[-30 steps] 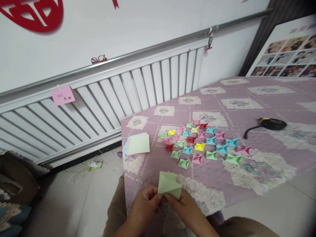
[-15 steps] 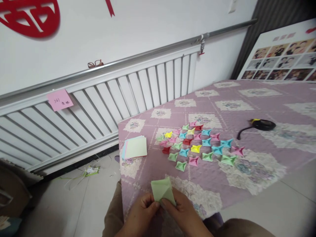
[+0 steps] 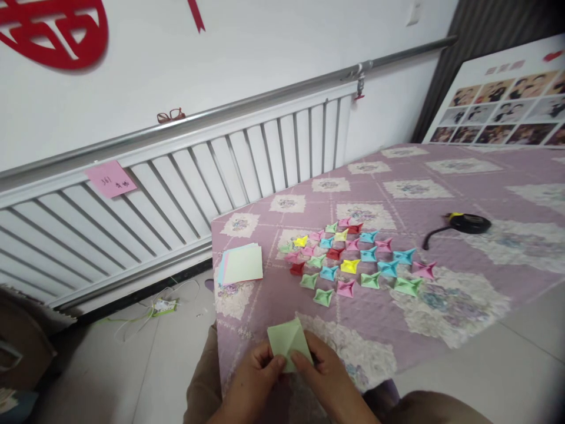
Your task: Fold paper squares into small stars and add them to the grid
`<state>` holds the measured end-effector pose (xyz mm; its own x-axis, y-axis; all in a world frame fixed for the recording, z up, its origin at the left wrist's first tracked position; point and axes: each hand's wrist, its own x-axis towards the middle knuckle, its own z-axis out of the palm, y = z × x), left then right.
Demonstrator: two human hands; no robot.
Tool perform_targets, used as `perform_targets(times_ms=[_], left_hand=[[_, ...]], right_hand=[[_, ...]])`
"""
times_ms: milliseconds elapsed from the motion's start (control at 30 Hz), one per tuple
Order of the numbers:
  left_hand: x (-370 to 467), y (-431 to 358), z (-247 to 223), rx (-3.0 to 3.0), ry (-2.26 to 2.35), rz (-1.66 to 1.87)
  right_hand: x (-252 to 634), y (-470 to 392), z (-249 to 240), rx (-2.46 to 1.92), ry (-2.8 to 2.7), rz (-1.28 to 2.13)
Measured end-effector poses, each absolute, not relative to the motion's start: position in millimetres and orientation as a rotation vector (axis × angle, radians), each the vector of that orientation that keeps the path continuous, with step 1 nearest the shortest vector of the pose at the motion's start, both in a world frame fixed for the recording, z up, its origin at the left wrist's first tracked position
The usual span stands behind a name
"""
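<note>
A folded square of pale green paper (image 3: 288, 340) is held up between my two hands over the near edge of the table. My left hand (image 3: 256, 372) grips its lower left side, thumb on the front face. On the right side, my right hand (image 3: 324, 366) pinches it with the thumb pressed on the lower front. A crease runs up the paper's middle; my other fingers are mostly hidden behind it. Beyond the hands stand several small folded paper shapes (image 3: 350, 266) in green, pink, blue, yellow and red. A stack of square paper sheets (image 3: 243, 264) lies to the left.
The table has a purple flowered cloth (image 3: 278, 300). A black tape measure (image 3: 470, 223) lies at the right. Behind the table runs a white radiator (image 3: 247, 150) bearing a pink note (image 3: 110, 179), with glasses (image 3: 171, 115) on the pipe above. A photo board (image 3: 503, 100) leans at the back right.
The green paper has shifted slightly left and its front now lies flatter, with more of the face showing. My left thumb has come onto the front of the paper.
</note>
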<state>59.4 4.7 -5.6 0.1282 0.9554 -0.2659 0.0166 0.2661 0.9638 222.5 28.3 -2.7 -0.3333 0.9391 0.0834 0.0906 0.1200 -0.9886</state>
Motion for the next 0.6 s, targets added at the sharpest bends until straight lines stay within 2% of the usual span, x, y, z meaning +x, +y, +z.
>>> perform_targets(times_ms=[600], left_hand=[[61.6, 3.9, -8.9, 1.168, 1.264, 0.894]], right_hand=[[224.4, 33.3, -21.8, -1.136, -1.472, 1.349]])
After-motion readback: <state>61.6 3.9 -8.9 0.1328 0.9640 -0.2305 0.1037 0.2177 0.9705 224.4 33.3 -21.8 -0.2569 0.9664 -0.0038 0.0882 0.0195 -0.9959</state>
